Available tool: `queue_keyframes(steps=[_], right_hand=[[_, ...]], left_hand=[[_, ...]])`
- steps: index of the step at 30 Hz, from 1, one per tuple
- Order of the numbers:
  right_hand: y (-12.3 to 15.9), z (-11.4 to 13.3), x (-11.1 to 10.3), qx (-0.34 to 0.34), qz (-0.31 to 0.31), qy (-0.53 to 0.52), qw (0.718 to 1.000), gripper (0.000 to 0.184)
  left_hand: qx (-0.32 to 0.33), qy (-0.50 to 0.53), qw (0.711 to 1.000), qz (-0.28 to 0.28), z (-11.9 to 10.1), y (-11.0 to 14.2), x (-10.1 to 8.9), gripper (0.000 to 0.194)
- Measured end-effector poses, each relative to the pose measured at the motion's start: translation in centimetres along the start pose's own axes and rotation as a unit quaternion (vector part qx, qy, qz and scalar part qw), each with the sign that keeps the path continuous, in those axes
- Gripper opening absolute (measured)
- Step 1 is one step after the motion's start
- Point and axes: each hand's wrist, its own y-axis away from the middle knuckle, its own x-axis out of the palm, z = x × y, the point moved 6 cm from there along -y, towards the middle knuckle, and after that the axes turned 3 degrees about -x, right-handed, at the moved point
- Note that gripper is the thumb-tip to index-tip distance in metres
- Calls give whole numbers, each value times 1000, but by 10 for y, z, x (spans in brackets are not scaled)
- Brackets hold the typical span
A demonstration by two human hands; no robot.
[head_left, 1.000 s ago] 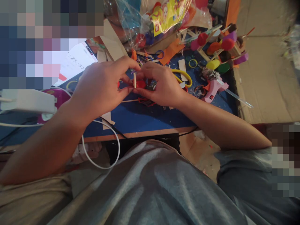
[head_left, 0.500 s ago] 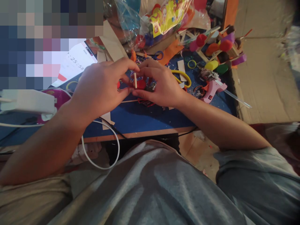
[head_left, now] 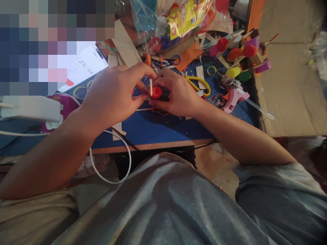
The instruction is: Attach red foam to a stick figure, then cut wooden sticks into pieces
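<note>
A short pale wooden stick (head_left: 150, 89) stands nearly upright between the fingertips of both hands. My left hand (head_left: 109, 93) pinches at it, with the index finger by its top and the thumb near its lower end. From the other side, my right hand (head_left: 176, 90) curls its fingers and thumb around the stick and a red round piece (head_left: 156, 92) that looks like a bottle cap. Another bit of red peeks out beside the left fingers. How the red pieces and the stick join is hidden by the fingers.
A pink glue gun (head_left: 235, 98) lies to the right, below a cluster of sticks with coloured caps (head_left: 242, 54). Yellow-handled scissors (head_left: 201, 85) are behind my right hand. A clear bag (head_left: 189, 20) stands at the back. A phone (head_left: 87, 66) and white charger (head_left: 30, 110) sit left.
The view has shifted slightly. The red round piece now shows more of its side, turned a little between the fingers. Both hands keep nearly the same grip.
</note>
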Motion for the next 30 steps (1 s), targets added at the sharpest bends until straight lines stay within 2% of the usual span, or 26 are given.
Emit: queue_keyframes(steps=[5, 19, 25, 30], right_hand=[[3, -1, -3, -7, -6, 17, 1000, 34], [2, -6, 4, -2, -16, 3, 1000, 19], [3, -7, 1, -7, -11, 8, 1000, 35], [2, -5, 0, 1, -20, 3, 1000, 23]], left_hand=[[6, -14, 1000, -11, 0, 0, -1, 47], [17, -14, 1000, -7, -2, -1, 1, 47], [22, -10, 1000, -17, 0, -1, 0, 48], [12, 7, 1000, -7, 0, -1, 1, 48]])
